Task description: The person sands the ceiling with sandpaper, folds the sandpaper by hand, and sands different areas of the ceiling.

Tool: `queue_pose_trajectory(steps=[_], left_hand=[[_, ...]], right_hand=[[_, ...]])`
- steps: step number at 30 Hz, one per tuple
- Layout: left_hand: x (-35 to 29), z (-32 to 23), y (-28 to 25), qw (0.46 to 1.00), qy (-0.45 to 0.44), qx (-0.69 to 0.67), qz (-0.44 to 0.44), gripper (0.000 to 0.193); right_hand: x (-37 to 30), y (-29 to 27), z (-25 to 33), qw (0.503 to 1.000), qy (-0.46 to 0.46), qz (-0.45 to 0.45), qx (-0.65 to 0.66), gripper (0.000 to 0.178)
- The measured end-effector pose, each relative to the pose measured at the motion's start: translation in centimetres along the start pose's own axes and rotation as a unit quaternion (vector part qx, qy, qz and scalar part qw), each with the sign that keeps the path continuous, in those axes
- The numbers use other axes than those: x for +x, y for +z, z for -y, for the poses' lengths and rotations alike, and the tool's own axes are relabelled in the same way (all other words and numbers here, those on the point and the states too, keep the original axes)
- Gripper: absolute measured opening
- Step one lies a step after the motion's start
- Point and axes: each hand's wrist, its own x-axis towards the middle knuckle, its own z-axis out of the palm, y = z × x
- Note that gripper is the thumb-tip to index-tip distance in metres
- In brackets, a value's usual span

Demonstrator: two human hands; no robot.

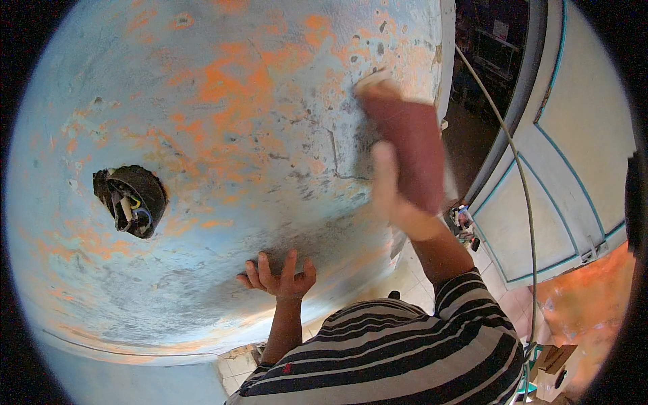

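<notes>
In front of me is a wall (pixel 223 135) with worn light blue paint, orange patches and grey smears. My right hand (pixel 398 202) grips a dark red sheet of sandpaper (pixel 415 148) against the wall's right part, near the doorway. The hand is smeared by motion, and the sheet hides most of its fingers. Lower down, my left hand (pixel 283 277) rests on the wall with its fingers spread, holding nothing. A crack (pixel 334 152) runs through the paint just left of the sandpaper.
A round wall box (pixel 138 202) with wires sits in a hole on the left. To the right are a dark doorway (pixel 482 94), a hanging cable (pixel 516 155) and a pale door with blue trim (pixel 574 169). A cardboard box (pixel 553 371) stands at the lower right.
</notes>
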Motion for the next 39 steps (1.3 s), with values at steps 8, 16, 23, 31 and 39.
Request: queue_pose_trajectory(steps=[8, 16, 23, 31, 39], left_hand=[[-0.3, -0.1, -0.5, 1.000, 0.010, -0.011, 0.006, 0.025], [-1.3, -0.2, -0.1, 1.000, 0.015, -0.015, -0.011, 0.025], [-1.2, -0.3, -0.3, 1.000, 0.015, -0.015, -0.018, 0.024], [-0.9, -0.9, -0.4, 1.000, 0.008, -0.010, -0.021, 0.026], [-1.8, -0.5, -0.3, 1.000, 0.010, -0.012, 0.001, 0.025]], right_hand=[[-0.7, 0.1, -1.1, 0.994, -0.060, 0.054, -0.069, 0.046], [0.9, -1.9, 0.1, 0.988, -0.085, 0.085, -0.094, 0.045], [-0.2, -1.8, -1.5, 0.936, -0.159, 0.163, -0.269, 0.060], [1.1, -1.4, 0.3, 0.944, -0.014, 0.192, -0.268, 0.052], [0.3, -0.6, -1.6, 0.962, -0.173, 0.034, -0.210, 0.048]])
